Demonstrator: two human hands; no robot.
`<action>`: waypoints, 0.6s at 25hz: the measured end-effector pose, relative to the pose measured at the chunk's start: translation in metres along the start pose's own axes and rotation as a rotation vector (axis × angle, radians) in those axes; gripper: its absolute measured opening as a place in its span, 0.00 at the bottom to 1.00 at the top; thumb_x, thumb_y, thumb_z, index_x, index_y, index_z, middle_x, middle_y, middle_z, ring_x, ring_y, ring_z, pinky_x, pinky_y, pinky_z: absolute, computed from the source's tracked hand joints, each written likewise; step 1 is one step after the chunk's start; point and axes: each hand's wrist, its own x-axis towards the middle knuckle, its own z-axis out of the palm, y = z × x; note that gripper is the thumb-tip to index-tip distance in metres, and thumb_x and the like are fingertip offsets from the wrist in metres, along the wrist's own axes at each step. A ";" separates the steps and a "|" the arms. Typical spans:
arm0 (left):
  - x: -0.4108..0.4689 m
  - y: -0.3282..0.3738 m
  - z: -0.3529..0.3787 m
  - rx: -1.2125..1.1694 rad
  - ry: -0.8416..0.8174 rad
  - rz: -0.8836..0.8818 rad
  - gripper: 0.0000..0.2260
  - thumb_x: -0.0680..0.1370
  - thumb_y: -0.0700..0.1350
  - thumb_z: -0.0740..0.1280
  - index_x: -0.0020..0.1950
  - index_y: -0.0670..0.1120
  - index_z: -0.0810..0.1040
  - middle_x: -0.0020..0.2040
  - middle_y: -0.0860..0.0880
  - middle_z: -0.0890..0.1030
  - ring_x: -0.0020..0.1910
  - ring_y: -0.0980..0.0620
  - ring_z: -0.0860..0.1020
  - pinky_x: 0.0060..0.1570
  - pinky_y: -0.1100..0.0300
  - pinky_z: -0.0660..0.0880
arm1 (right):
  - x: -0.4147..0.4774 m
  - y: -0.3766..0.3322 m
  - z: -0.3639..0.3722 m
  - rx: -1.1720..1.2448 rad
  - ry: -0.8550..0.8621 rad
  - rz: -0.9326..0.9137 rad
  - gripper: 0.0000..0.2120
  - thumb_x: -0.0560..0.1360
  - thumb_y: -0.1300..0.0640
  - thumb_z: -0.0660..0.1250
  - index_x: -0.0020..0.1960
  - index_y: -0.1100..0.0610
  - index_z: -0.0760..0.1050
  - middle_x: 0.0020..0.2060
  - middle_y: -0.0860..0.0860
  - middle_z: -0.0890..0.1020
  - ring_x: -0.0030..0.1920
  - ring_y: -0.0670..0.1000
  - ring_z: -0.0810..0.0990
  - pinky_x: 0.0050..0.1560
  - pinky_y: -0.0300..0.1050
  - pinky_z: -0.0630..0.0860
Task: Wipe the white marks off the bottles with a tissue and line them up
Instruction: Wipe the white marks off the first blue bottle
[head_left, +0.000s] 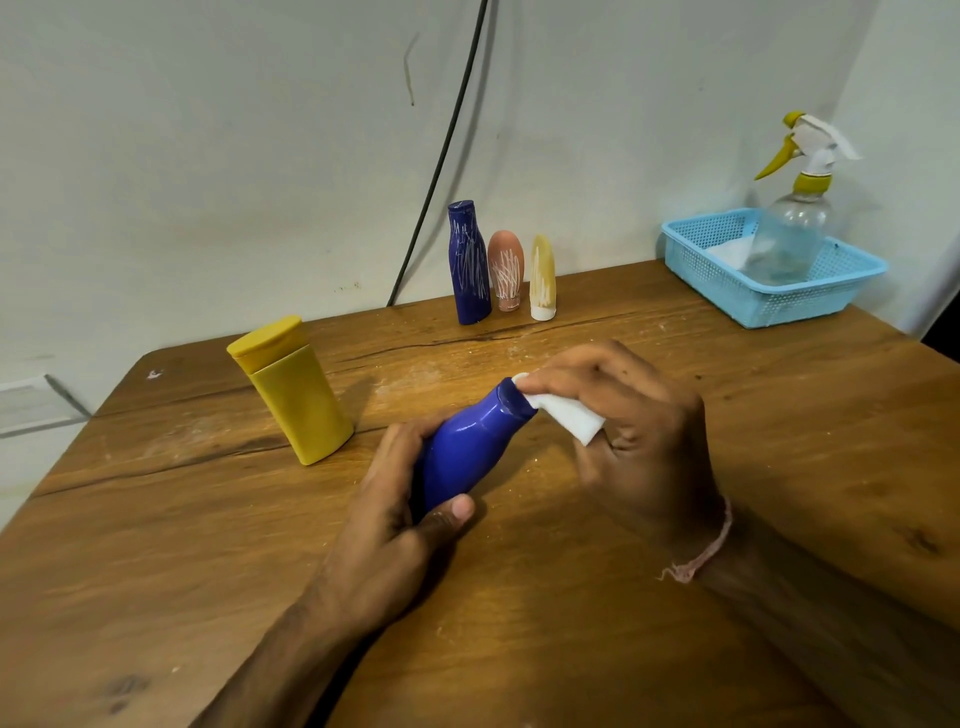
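Observation:
My left hand (402, 499) grips the lower body of a small blue bottle (467, 447), tilted with its cap pointing up and to the right. My right hand (628, 431) pinches a folded white tissue (563, 415) against the bottle's cap end. The blue bottle's visible side shows no marks. At the back of the table stand a tall blue bottle (469, 262), a brown bottle (505, 270) and a pale yellow bottle (543, 278), all scribbled with white marks. A yellow bottle (293, 389) stands cap up on the left, with no marks showing.
A light blue plastic basket (774, 291) sits at the table's back right corner, holding a clear spray bottle (795, 223) with a yellow trigger. A black cable (441, 156) runs down the wall behind the bottles. The wooden table (519, 597) has a rounded left corner.

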 end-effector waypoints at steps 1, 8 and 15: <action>0.000 0.000 0.000 -0.002 -0.001 0.000 0.26 0.72 0.56 0.72 0.70 0.60 0.72 0.63 0.55 0.76 0.62 0.49 0.76 0.63 0.42 0.75 | 0.000 0.000 -0.001 0.022 -0.012 -0.026 0.12 0.71 0.72 0.70 0.53 0.64 0.84 0.48 0.57 0.84 0.50 0.50 0.82 0.52 0.32 0.77; 0.000 -0.001 0.001 -0.092 -0.031 -0.029 0.27 0.72 0.54 0.74 0.71 0.58 0.73 0.65 0.55 0.76 0.64 0.45 0.76 0.63 0.35 0.75 | 0.002 -0.001 -0.002 0.017 -0.011 -0.052 0.12 0.73 0.66 0.67 0.54 0.65 0.84 0.49 0.57 0.85 0.52 0.52 0.83 0.55 0.36 0.78; 0.001 -0.002 0.001 -0.062 -0.041 -0.025 0.27 0.72 0.55 0.73 0.70 0.59 0.73 0.63 0.57 0.76 0.63 0.47 0.77 0.63 0.37 0.76 | 0.003 0.003 -0.004 0.033 -0.032 -0.070 0.13 0.72 0.67 0.67 0.55 0.64 0.83 0.51 0.56 0.85 0.54 0.53 0.83 0.56 0.42 0.80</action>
